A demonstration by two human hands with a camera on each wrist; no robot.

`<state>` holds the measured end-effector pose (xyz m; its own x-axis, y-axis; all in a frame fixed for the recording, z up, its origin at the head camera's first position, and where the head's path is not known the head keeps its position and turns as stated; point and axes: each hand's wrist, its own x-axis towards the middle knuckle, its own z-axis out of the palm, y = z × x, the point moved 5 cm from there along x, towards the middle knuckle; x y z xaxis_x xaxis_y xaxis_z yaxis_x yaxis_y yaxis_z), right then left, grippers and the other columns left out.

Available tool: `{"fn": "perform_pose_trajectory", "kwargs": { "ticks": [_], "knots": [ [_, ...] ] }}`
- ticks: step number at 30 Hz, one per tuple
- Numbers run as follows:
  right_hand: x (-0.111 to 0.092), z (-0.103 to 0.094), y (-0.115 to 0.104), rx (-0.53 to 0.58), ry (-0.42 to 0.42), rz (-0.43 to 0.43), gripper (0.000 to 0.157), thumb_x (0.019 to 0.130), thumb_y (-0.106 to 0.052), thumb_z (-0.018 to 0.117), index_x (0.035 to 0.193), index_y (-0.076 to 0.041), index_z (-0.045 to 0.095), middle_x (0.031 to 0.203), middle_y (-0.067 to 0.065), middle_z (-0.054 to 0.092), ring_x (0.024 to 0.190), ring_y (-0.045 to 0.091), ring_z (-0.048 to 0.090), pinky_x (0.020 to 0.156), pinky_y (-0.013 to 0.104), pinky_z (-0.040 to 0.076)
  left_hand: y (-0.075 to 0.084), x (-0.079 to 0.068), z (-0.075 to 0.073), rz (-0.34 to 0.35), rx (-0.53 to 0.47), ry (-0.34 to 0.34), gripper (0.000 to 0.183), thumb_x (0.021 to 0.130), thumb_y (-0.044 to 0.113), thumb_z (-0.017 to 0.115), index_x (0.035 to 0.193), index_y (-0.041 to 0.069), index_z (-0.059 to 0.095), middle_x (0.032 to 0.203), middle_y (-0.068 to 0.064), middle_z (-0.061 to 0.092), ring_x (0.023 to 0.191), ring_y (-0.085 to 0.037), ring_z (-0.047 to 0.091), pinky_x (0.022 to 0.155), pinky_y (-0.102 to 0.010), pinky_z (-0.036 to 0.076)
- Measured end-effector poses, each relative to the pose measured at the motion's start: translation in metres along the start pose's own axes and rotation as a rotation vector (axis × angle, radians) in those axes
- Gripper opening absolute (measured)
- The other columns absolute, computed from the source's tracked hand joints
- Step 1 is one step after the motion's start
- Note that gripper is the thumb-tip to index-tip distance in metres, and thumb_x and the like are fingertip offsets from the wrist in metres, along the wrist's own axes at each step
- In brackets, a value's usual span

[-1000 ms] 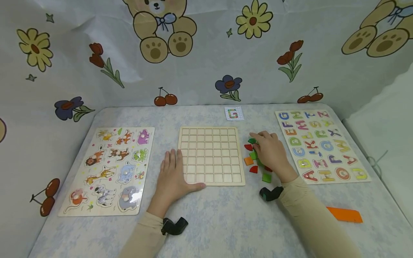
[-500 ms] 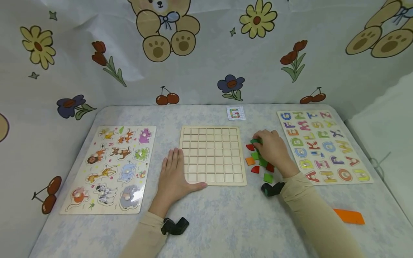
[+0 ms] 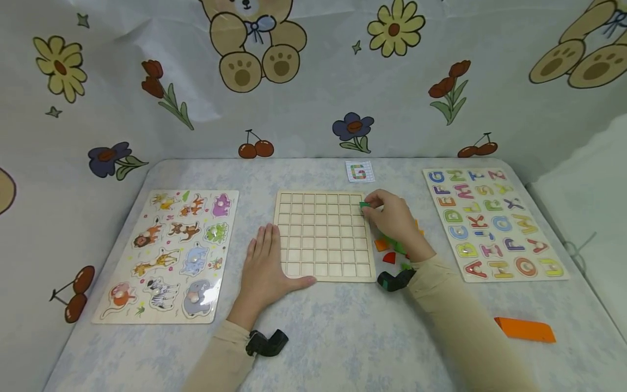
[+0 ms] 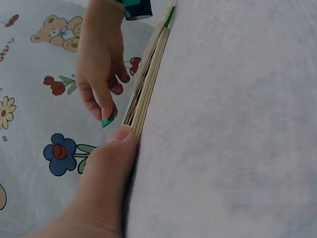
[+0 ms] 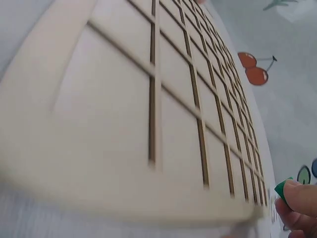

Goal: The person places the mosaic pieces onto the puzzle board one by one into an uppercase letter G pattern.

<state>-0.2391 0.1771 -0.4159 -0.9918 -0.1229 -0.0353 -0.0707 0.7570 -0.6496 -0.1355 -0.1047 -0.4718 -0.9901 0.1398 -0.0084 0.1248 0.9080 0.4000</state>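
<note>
A square wooden grid board [image 3: 320, 231] lies flat mid-table. My left hand [image 3: 264, 261] rests along its left side, fingers straight and thumb stretched along the near edge. In the left wrist view that thumb [image 4: 106, 171] touches the board's edge. My right hand [image 3: 394, 218] pinches a small green tile [image 3: 364, 204] between thumb and fingertips over the board's far right corner. The right wrist view also has the green tile [image 5: 282, 190] in those fingers. Under and beside the right hand lie loose tiles, including an orange square [image 3: 381, 245] and a red quarter-round [image 3: 389, 257]; some are partly hidden.
An animal peg puzzle [image 3: 225, 283] lies left of the board, and a letter puzzle [image 3: 490, 267] lies to the right. A small pattern card [image 3: 360, 171] sits behind the board. An orange flat object [image 3: 526, 330] lies near the right forearm.
My right hand has picked the green tile from the loose ones and carried it left to the board's far right corner. My left hand stays in place; the head view shifts slightly.
</note>
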Motion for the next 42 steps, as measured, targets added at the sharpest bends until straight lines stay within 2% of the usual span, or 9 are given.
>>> {"fn": "perform_pose_trajectory", "kwargs": {
  "ticks": [7,14,24,32,38,42],
  "knots": [
    [0.013,0.030,-0.025,0.064,-0.051,0.030,0.020,0.097,-0.028,0.066,0.112,-0.015,0.063,0.109,0.009,0.069,0.097,0.028,0.063,0.075,0.036,0.048,0.001,-0.001,-0.002,-0.006,-0.005,0.002,0.148,0.057,0.095,0.058,0.159,0.004,0.002,0.168,-0.013,0.000,0.156,-0.027,-0.004,0.126,-0.050,0.005],
    [0.021,0.050,-0.041,-0.007,-0.067,0.027,0.021,0.097,-0.029,0.065,0.111,-0.015,0.064,0.106,0.006,0.069,0.095,0.025,0.064,0.081,0.040,0.051,0.001,0.000,-0.001,-0.002,0.012,0.008,0.147,0.058,0.097,0.054,0.160,0.005,0.002,0.168,-0.013,0.001,0.156,-0.027,-0.003,0.126,-0.049,0.006],
    [0.020,0.059,-0.048,-0.065,-0.041,0.009,0.024,0.098,-0.029,0.064,0.113,-0.010,0.063,0.098,0.007,0.064,0.084,0.023,0.059,0.074,0.037,0.049,0.001,0.000,-0.003,-0.006,0.006,0.004,0.148,0.057,0.096,0.057,0.159,0.004,0.002,0.168,-0.013,0.001,0.156,-0.027,-0.003,0.126,-0.049,0.006],
    [0.022,0.063,-0.046,-0.119,-0.034,-0.002,0.028,0.096,-0.032,0.066,0.109,-0.007,0.064,0.111,0.009,0.058,0.093,0.026,0.060,0.082,0.040,0.052,0.001,0.000,-0.003,-0.008,0.011,0.001,0.148,0.057,0.096,0.057,0.159,0.003,0.003,0.168,-0.013,0.001,0.156,-0.027,-0.003,0.126,-0.049,0.007],
    [0.020,0.062,-0.046,-0.157,-0.024,-0.019,0.024,0.095,-0.034,0.067,0.098,-0.010,0.069,0.097,0.006,0.060,0.082,0.022,0.057,0.069,0.035,0.048,0.000,0.000,-0.002,-0.009,0.011,-0.005,0.148,0.057,0.096,0.056,0.159,0.004,0.002,0.168,-0.013,0.000,0.156,-0.027,-0.004,0.126,-0.048,0.006],
    [0.017,0.059,-0.044,-0.156,-0.021,-0.037,0.019,0.095,-0.030,0.068,0.097,-0.012,0.074,0.097,0.005,0.062,0.082,0.021,0.058,0.068,0.034,0.048,0.000,0.000,-0.002,-0.011,0.009,-0.007,0.148,0.057,0.096,0.056,0.159,0.004,0.002,0.168,-0.013,0.000,0.156,-0.027,-0.004,0.126,-0.048,0.006]
  ]
}}
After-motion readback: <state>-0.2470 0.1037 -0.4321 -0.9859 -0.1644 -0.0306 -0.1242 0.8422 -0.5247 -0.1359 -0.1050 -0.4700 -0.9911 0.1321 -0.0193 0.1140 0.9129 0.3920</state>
